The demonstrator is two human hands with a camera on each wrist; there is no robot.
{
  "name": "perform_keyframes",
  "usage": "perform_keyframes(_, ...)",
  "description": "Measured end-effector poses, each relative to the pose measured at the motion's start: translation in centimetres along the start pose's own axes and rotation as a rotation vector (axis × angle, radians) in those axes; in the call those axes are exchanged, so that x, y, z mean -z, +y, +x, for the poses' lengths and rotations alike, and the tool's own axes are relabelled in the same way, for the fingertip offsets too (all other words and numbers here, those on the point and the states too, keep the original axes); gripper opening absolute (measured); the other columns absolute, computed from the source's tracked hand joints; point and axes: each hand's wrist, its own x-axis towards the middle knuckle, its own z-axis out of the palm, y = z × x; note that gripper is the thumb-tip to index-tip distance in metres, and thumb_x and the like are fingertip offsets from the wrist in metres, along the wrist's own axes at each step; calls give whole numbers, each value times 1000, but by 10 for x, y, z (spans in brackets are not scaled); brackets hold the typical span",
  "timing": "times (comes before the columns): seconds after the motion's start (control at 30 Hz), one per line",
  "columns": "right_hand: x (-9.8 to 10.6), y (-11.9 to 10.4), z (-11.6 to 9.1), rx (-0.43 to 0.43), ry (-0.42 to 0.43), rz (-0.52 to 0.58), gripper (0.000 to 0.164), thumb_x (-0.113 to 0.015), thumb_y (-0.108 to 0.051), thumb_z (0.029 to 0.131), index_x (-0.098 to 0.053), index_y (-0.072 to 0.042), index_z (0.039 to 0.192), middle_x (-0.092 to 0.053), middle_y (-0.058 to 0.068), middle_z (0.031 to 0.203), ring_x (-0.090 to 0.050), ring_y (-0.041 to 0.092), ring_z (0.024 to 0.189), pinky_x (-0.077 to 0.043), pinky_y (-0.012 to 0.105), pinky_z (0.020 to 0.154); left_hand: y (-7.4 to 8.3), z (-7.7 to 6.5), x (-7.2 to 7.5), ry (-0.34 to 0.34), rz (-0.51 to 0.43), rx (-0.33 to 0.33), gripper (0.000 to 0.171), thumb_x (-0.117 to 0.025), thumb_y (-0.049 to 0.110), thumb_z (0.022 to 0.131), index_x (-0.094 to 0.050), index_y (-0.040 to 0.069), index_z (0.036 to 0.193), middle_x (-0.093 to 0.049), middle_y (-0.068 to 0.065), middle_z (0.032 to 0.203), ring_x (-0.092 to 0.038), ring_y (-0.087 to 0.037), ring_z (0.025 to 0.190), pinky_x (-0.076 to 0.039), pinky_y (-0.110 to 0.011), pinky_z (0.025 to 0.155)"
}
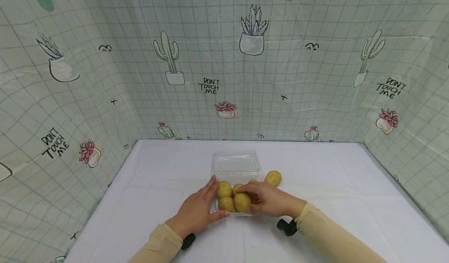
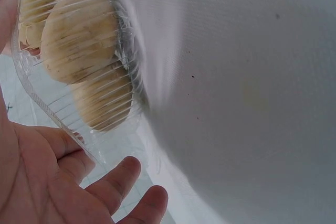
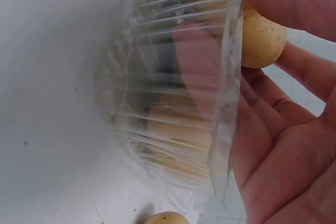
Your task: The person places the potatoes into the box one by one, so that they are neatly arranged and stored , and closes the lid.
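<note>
A clear plastic clamshell box [image 1: 238, 214] stands on the white table with its lid [image 1: 235, 162] folded back. Several yellow potatoes [image 1: 224, 189] lie inside. My right hand [image 1: 270, 198] reaches into the box's right part and pinches one potato [image 1: 242, 202] at the front between thumb and fingers; the right wrist view shows this potato [image 3: 262, 38] above the rim. Along the box's left side rests my left hand [image 1: 197, 211], fingers fairly straight and spread, thumb at the front edge. In the left wrist view, fingertips of the left hand [image 2: 50, 177] touch the rim.
A loose potato [image 1: 273, 178] lies on the table just right of the box, near the lid's hinge. Behind the white-covered table [image 1: 168, 169] hangs a grid-patterned cloth [image 1: 280, 72] with cactus drawings, which also encloses both sides.
</note>
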Motion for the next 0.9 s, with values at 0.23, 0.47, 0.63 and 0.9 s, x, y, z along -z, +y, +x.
perform_keyframes(0.23, -1, 0, 0, 11, 15, -37, 50, -77, -12, 87, -62, -12, 135, -57, -9, 105, -55, 7, 82, -50, 25, 72, 1, 0, 0, -4, 1, 1, 99, -50, 69, 92, -28, -3, 155, -20, -16, 162, -39, -35, 139, -42, -49, 105)
perform_keyframes(0.47, 0, -3, 0, 13, 15, -49, 49, -77, -12, 87, -63, -12, 134, -57, -9, 105, -56, 11, 80, -49, 25, 71, 1, 0, 1, -1, -2, 2, 99, -51, 69, 92, -28, -4, 155, -21, -16, 162, -39, -35, 139, -42, -49, 105)
perform_keyframes(0.63, -1, -1, 0, 12, 25, -53, 49, -78, -11, 87, -64, -13, 133, -58, -8, 109, -57, 11, 83, -50, 24, 72, 2, 0, 1, 0, 2, 3, 98, -53, 68, 92, -28, -4, 154, -21, -17, 162, -38, -36, 139, -42, -48, 105)
perform_keyframes(0.9, -2, -1, 0, 16, 30, -80, 48, -78, -13, 86, -64, -13, 132, -60, -9, 107, -57, 12, 79, -48, 24, 70, 2, 0, 1, 1, 2, 0, 97, -53, 67, 93, -29, -4, 154, -21, -17, 162, -38, -36, 139, -42, -48, 105)
